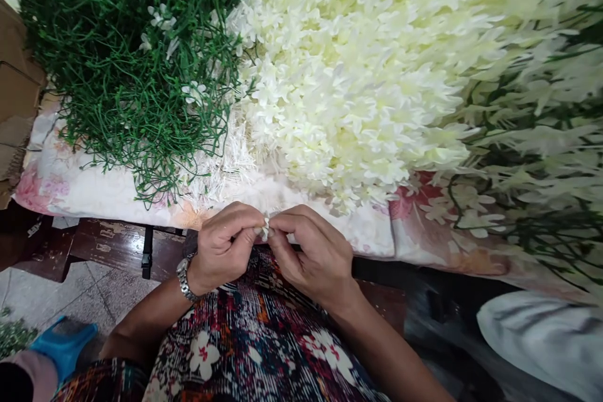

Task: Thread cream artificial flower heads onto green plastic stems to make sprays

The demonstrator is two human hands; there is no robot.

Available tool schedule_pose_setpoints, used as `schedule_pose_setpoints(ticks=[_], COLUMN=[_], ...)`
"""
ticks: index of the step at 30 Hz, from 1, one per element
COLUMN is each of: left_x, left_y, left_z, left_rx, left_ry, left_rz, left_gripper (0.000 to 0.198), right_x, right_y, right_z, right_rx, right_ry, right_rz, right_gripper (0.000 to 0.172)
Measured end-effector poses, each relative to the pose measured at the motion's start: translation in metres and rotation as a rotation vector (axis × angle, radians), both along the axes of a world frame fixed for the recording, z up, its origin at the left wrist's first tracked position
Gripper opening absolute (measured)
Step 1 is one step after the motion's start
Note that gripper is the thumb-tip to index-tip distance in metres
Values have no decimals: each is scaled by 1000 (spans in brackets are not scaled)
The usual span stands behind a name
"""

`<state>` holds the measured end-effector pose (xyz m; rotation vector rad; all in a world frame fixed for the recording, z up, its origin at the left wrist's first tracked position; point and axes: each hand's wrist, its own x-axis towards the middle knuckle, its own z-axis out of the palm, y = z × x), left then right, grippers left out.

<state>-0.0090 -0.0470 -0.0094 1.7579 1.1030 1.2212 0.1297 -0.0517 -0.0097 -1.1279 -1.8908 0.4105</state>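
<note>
My left hand (pixel 223 245), with a metal watch (pixel 185 279) on the wrist, pinches a small white flower piece (pixel 266 225) between thumb and forefinger. From the other side my right hand (pixel 318 251) grips the same piece with its fingertips. Most of it is covered by the fingers, so its exact shape cannot be made out. Both hands are at the table's near edge, above my lap. Beyond them lies a big heap of cream artificial flower petals (pixel 358 88). Thin white strands (pixel 226 166) lie between that heap and a pile of green plastic stems (pixel 141 75).
A floral cloth (pixel 113 191) covers the table. Finished-looking white flowers with green stems (pixel 541 138) are heaped at the right. A cardboard box (pixel 16 94) stands at the left edge. Below are a blue plastic stool (pixel 66 345) and pale fabric (pixel 541 339) at the lower right.
</note>
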Motion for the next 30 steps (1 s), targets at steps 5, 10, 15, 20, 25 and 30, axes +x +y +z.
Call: schedule_pose_setpoints(ticks=[5, 10, 15, 20, 25, 30], left_x=[0, -10, -51, -87, -84, -73], left_y=[0, -3, 1, 8, 17, 33], left_z=[6, 12, 3, 4, 12, 15], left_rx=[32, 179, 441, 248, 232, 228], left_ry=[68, 200, 350, 660, 764, 932], left_rz=[-17, 48, 396, 623, 600, 661], left_gripper=[14, 21, 21, 13, 11, 11], right_x=[1, 5, 8, 9, 5, 3], right_y=[-1, -4, -7, 0, 9, 11], right_z=[-5, -14, -23, -25, -25, -23], right_rx=[-219, -379, -348, -270, -207, -144], right_ry=[196, 406, 423, 296, 177, 138], right_rz=[39, 85, 48, -23, -11, 11], right_gripper=[12, 10, 10, 12, 13, 13])
